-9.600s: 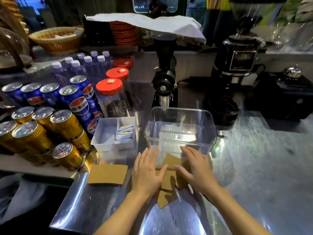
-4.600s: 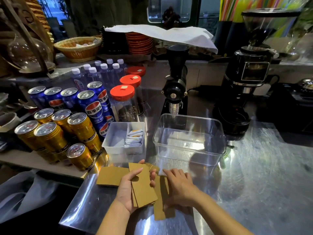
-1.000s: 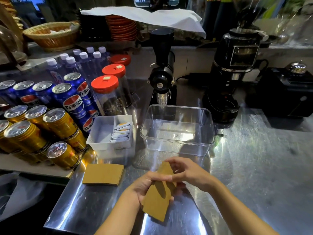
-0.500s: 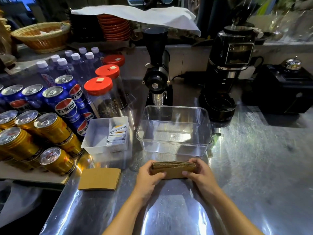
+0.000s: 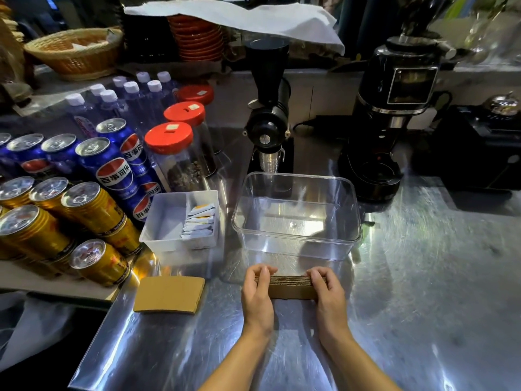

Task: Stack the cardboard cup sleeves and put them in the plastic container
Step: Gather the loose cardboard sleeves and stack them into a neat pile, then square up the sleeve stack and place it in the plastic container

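Stack: cardboard sleeves point(image 5: 290, 286) stood gathered on edge between the two hands, squared into one bundle resting on the counter point(image 5: 423, 292); too tightly packed to count
Left hand point(image 5: 258, 294): fingers curled over the bundle's left end, pinching it
Right hand point(image 5: 328, 294): fingers closed over the bundle's right end, pressing inward
Loose sleeve point(image 5: 169, 294): one lay flat on the counter, well to the left of the left hand, not yet in the stack
Container point(image 5: 297, 246): one clear plastic tub stood just beyond the fingertips, with nothing in it
Done: stacking looked nearly finished
Left: the loose sleeve had to join the bundle, and nothing had gone into the container yet
Other count: one white tray point(image 5: 166, 221) of sachets sat beyond the left hand, beside the container; three red-lidded jars point(image 5: 169, 136) stood farther back; two black grinders point(image 5: 267, 119) rose behind the container
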